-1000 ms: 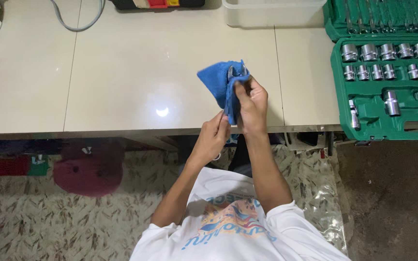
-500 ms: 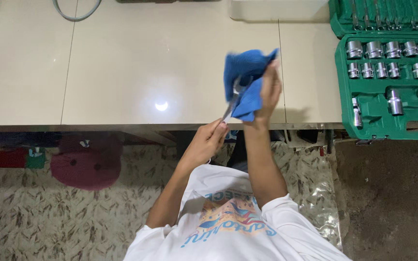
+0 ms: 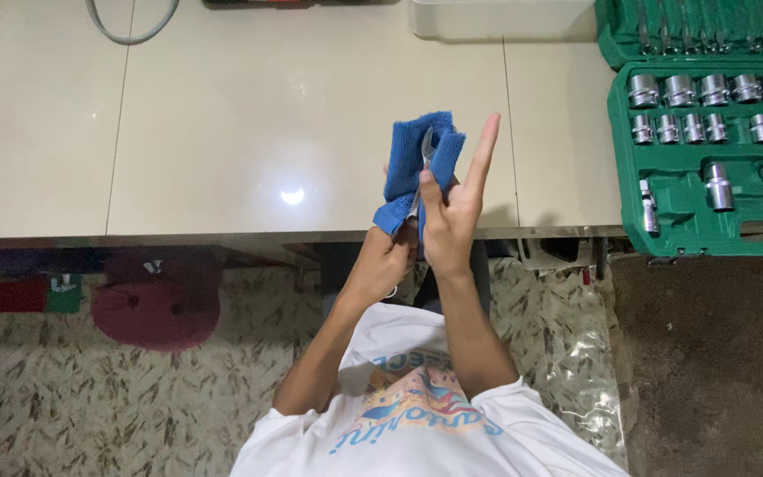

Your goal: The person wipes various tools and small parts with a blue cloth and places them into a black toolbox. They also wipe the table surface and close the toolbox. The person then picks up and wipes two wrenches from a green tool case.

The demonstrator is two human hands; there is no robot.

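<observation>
Cream tabletop (image 3: 222, 132) fills the far half of the view, its near edge above a patterned floor. Over that edge, right of centre, the left hand (image 3: 390, 256) closes its fingers around the lower end of a metal wrench (image 3: 423, 163). The right hand (image 3: 452, 212) presses a blue cloth (image 3: 404, 168) onto the wrench with thumb and palm, index finger stretched out straight. A green socket case (image 3: 664, 203) lies open at far right

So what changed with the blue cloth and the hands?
The right hand swung the cloth right, then back, rubbing the metal tool; one finger now sticks out. The left hand kept holding the tool's lower end. The socket case stayed put.
</observation>
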